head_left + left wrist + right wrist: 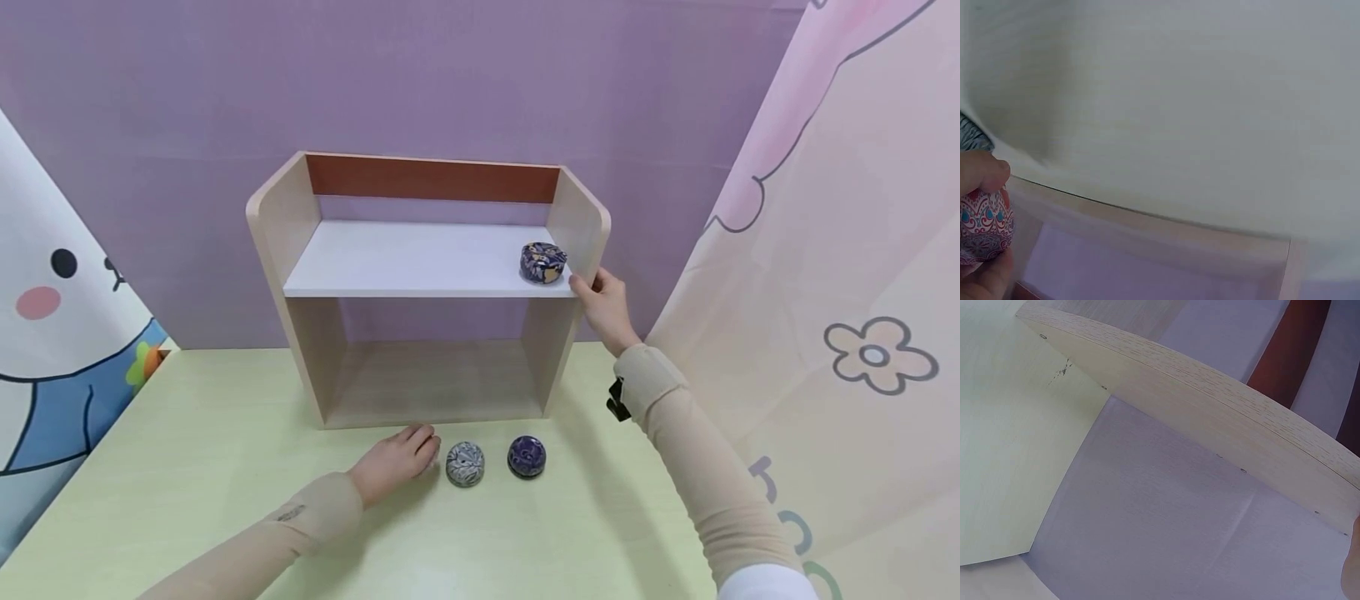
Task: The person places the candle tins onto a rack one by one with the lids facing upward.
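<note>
My left hand [396, 462] is low over the table in front of the shelf. In the left wrist view it grips a small round tin [985, 226] with a red, white and blue pattern; in the head view the hand hides this tin. Just right of that hand sits a grey-and-white patterned round tin [465, 464], and further right a dark purple one [527, 457]. My right hand [609, 312] grips the right side panel of the small two-tier wooden shelf [405, 258], thumb at the front. Near that thumb, a navy-and-gold patterned tin [543, 262] stands on the upper board.
The shelf stands on a pale yellow-green table [225, 500], close to a purple backdrop [450, 83]. A reddish-brown rail [435, 178] crosses its upper back. Printed curtains hang left [67, 350] and right [825, 267].
</note>
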Demonstrator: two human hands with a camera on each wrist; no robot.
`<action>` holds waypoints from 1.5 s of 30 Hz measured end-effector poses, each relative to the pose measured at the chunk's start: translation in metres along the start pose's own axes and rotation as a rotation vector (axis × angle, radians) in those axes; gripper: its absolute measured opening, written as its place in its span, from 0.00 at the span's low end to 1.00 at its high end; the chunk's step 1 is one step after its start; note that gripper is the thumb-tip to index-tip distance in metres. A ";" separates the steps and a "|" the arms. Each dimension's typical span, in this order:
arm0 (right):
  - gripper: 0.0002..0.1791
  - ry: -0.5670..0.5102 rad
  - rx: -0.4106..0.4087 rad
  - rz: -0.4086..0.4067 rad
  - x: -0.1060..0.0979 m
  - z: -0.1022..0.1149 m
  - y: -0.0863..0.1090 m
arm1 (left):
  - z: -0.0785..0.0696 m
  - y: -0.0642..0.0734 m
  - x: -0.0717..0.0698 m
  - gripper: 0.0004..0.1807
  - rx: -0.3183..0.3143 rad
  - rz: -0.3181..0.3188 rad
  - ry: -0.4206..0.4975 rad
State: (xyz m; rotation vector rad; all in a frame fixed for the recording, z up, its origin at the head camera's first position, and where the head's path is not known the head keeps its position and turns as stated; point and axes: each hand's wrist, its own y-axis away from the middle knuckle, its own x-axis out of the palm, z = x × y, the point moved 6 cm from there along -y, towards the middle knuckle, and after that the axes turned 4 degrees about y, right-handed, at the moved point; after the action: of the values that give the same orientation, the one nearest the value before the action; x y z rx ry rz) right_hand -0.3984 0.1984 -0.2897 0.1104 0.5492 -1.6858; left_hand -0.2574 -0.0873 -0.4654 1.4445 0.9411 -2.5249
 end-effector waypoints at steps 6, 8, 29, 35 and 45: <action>0.24 0.008 0.003 -0.006 0.000 0.001 0.000 | 0.007 0.001 -0.004 0.30 -0.146 0.066 0.166; 0.24 0.016 -0.002 -0.006 -0.001 0.002 0.000 | 0.009 0.001 -0.004 0.32 -0.197 0.089 0.208; 0.25 0.015 0.008 0.013 0.001 0.000 0.000 | 0.026 0.006 -0.007 0.39 -0.829 0.048 0.821; 0.25 0.023 0.007 0.011 0.001 0.000 0.000 | 0.028 0.006 -0.009 0.38 -0.871 0.043 0.857; 0.25 0.021 0.012 0.010 0.001 0.000 0.000 | 0.029 0.006 -0.011 0.39 -0.934 0.056 0.925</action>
State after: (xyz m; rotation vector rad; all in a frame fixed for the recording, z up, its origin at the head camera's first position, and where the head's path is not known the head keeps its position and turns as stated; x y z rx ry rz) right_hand -0.3985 0.1972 -0.2899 0.1400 0.5532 -1.6796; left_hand -0.2712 -0.1108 -0.4490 2.0893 1.7673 -0.9180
